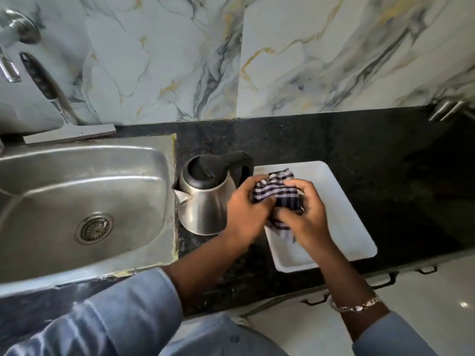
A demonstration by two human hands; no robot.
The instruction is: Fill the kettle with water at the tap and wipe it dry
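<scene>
A steel kettle (pixel 205 201) with a black lid and handle stands upright on the dark granite counter, just right of the sink. Its spout points left. A dark blue and white checked cloth (pixel 279 194) is bunched between both hands over the white tray (pixel 341 201), just right of the kettle. My left hand (pixel 245 214) grips the cloth's left side, its wrist crossing in front of the kettle's lower right. My right hand (pixel 305 217) grips the cloth's right and lower part. The tap (pixel 10 65) shows at the far top left.
The steel sink (pixel 84 191) with its round drain fills the left side. A black-handled utensil (pixel 43 80) leans against the marble wall behind the sink. Metal fittings (pixel 449 109) sit at the counter's far right. The counter's front edge runs below the tray.
</scene>
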